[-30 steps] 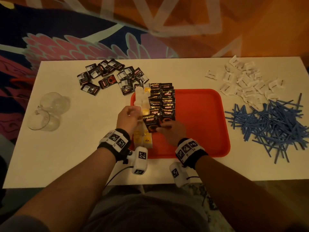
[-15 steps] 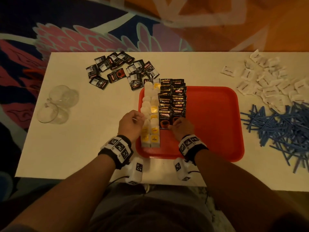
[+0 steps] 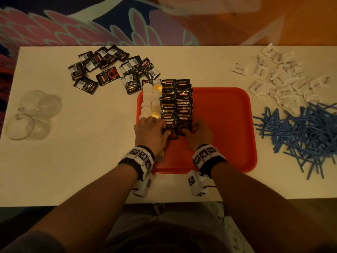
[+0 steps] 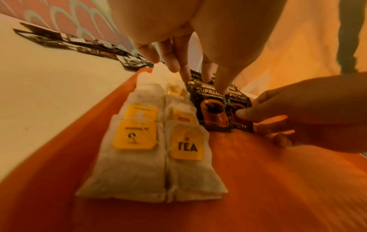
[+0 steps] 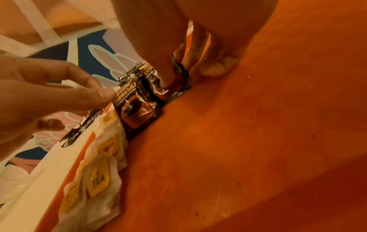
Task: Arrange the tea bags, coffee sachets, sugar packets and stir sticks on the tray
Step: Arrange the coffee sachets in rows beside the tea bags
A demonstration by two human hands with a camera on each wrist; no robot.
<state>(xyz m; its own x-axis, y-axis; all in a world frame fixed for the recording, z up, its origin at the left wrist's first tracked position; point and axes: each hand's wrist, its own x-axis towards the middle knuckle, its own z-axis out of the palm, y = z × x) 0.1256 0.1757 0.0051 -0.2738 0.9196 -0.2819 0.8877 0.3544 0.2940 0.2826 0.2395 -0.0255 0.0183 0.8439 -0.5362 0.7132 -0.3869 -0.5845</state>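
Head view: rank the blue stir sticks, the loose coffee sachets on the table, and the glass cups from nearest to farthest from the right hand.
1. Blue stir sticks: a pile on the table right of the right hand, past the tray's edge.
2. Loose coffee sachets: scattered on the table, up and to the left, beyond the tray's far-left corner.
3. Glass cups: at the table's far left edge.

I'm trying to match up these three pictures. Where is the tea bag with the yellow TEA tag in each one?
Head: hidden under the left hand.
Left wrist: the TEA tea bag is lower centre, nearest the camera.
Right wrist: lower left.
Shared landmark: the red tray.
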